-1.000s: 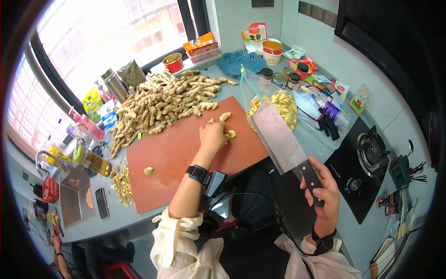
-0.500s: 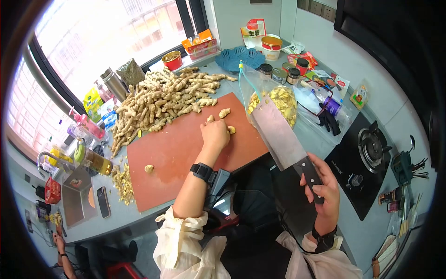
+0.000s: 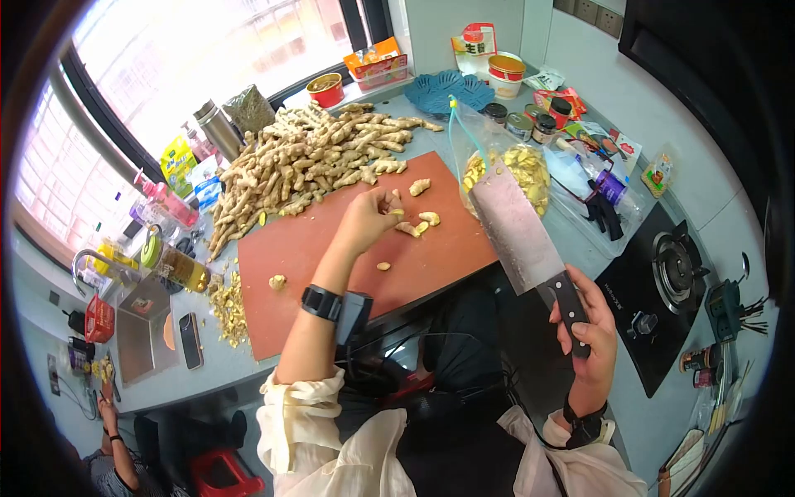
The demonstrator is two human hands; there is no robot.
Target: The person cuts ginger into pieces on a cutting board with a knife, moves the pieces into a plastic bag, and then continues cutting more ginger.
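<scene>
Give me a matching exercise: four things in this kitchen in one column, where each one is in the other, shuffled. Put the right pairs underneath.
Things
1. Cleaver
2. Heap of ginger
3. Cut ginger
4. Phone

Places
A. Inside the clear bag
B. On the counter beside the sink
C. Gripped in the right hand
D. Along the window side of the cutting board

Right pairs: 1-C, 2-D, 3-A, 4-B
</scene>
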